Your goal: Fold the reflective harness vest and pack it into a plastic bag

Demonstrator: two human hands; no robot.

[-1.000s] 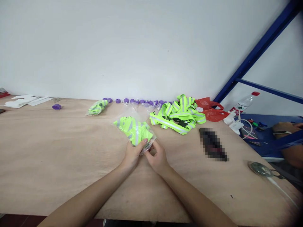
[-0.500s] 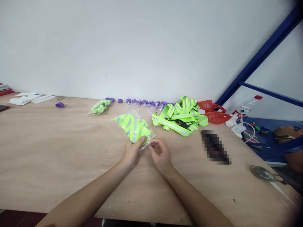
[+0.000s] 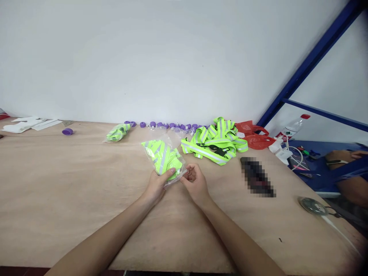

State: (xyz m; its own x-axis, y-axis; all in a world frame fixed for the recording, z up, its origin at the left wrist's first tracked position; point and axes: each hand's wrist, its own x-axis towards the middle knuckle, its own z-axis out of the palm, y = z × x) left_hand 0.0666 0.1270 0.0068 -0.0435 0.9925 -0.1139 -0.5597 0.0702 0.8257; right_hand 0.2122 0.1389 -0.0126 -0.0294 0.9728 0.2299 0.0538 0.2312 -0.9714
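A clear plastic bag with a folded neon-yellow reflective strap (image 3: 163,157) inside lies on the wooden table (image 3: 71,184), mid-centre. My left hand (image 3: 157,184) grips the bag's near end, thumb on top. My right hand (image 3: 195,183) pinches the bag's near right corner with its fingertips. Both hands rest close together on the table.
A loose heap of neon reflective straps (image 3: 215,142) lies just right of the bag. A second bagged strap (image 3: 117,132) and a row of purple caps (image 3: 166,125) sit by the wall. Red plastic bags (image 3: 255,137), a bottle (image 3: 291,128) and another person's arm (image 3: 345,157) are at right.
The bag and both hands shifted slightly away from me; my right hand's fingers closed in on the bag's corner. The camera view swayed a little.
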